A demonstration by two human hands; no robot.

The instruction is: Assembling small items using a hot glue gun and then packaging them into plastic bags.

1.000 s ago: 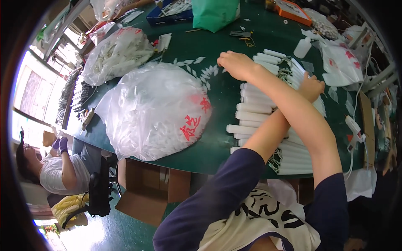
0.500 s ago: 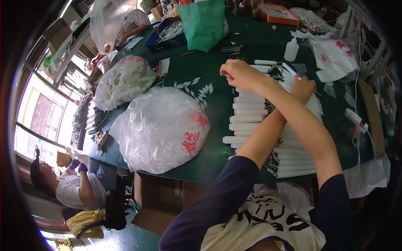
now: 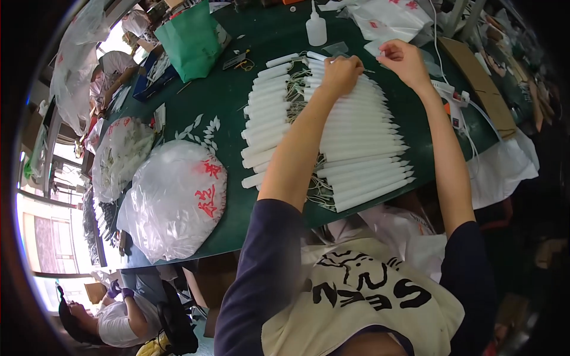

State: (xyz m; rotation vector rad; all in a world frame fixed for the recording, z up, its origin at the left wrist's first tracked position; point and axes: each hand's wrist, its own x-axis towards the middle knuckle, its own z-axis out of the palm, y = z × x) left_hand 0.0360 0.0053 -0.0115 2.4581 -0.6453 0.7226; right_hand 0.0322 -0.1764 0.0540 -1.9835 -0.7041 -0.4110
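White candle-shaped sticks (image 3: 359,136) with pointed tips lie side by side in a long row, thin wires at their blunt ends. To their left runs a second column of shorter white tubes (image 3: 264,121). At the far end of the row my left hand (image 3: 342,75) is closed over a white candle-shaped stick, whose thin tip pokes out to the right. My right hand (image 3: 407,64) is raised beyond the tips, thumb and fingers pinched on a small whitish piece (image 3: 382,53), too small to make out fully.
A bulging clear plastic bag (image 3: 172,202) and small white flame-shaped pieces (image 3: 211,132) lie to the left. Farther off are a green bag (image 3: 189,41) and a white squeeze bottle (image 3: 316,31). A glue gun (image 3: 456,107) with a cord lies right. A seated person (image 3: 124,317) is lower left.
My crossed arms have come apart: the right hand has swung from the tubes' left side to beyond the tips, and the left remains over the far sticks. The view has shifted right.
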